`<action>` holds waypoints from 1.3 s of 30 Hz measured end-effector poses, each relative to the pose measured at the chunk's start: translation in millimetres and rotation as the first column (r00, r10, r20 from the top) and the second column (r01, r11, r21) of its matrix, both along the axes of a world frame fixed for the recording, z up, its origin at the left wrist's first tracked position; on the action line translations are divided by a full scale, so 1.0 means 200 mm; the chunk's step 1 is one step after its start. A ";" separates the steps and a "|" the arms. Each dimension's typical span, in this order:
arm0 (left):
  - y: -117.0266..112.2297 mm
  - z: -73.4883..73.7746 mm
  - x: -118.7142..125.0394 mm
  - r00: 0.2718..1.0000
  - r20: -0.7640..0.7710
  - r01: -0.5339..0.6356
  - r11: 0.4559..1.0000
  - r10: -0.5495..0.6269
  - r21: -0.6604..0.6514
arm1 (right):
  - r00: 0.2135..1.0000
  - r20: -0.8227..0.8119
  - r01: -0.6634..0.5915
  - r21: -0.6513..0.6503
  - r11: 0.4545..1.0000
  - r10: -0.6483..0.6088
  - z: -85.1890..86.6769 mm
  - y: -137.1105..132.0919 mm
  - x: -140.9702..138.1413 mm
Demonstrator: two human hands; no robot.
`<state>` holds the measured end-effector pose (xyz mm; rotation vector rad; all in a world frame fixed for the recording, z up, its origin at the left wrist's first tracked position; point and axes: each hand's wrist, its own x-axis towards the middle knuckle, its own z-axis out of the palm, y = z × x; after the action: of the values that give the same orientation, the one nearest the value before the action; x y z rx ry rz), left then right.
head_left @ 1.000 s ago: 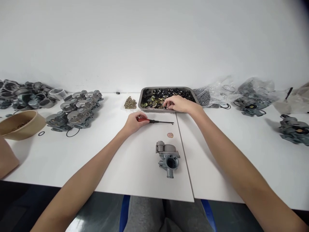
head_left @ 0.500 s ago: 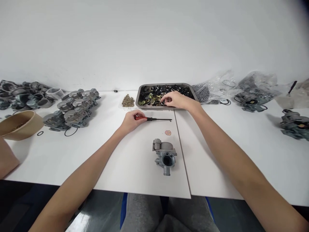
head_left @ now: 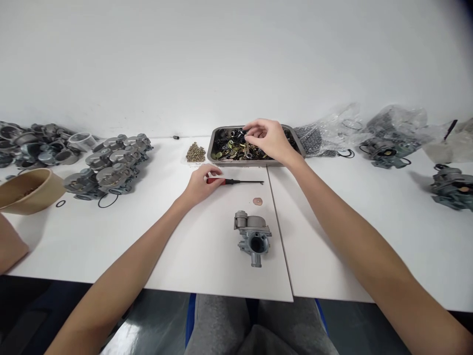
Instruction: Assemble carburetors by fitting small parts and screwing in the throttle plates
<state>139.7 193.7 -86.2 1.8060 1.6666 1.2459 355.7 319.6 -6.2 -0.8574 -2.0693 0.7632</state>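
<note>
My left hand [head_left: 202, 183] is closed on the red handle of a screwdriver [head_left: 233, 182], whose dark shaft points right, low over the table. Above the metal tray [head_left: 254, 162] of small dark and brass-coloured parts, my right hand [head_left: 266, 138] has its fingers curled towards the thumb. Whatever sits between those fingertips is too small to make out. A grey carburetor [head_left: 253, 237] stands on the white table in front of me. Between it and the screwdriver lies a small flat copper-coloured plate [head_left: 257, 201].
Brass screws [head_left: 195, 153] are heaped left of the tray. Several carburetors [head_left: 116, 165] stand farther left, near a tan bowl [head_left: 33, 191]. Plastic-bagged parts [head_left: 325, 135] lie to the right, with more carburetors [head_left: 454, 188] beyond. Another person's arm [head_left: 11, 244] shows at the left edge.
My right hand has risen from the parts at the tray's near side and moved slightly back over the tray. My left hand and the screwdriver have stayed nearly still.
</note>
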 end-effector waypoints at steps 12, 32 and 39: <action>-0.06 0.14 0.08 0.833 0.550 0.027 0.997 -0.059 0.067 | 0.939 -0.135 -0.342 -0.260 0.903 0.316 -0.07 -0.26 -0.23; -0.03 0.10 0.07 0.775 0.631 -0.063 0.998 0.041 0.013 | 0.910 0.387 0.140 0.052 0.989 -0.150 -0.15 0.01 -0.01; -0.04 0.10 0.08 0.779 0.626 -0.056 0.998 0.029 0.024 | 0.905 0.409 0.180 -0.126 0.976 -0.114 -0.16 0.04 0.00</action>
<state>155.1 186.6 -65.9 1.1634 1.2963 1.6753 355.0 326.7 -37.7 -1.3405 -2.2814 0.7233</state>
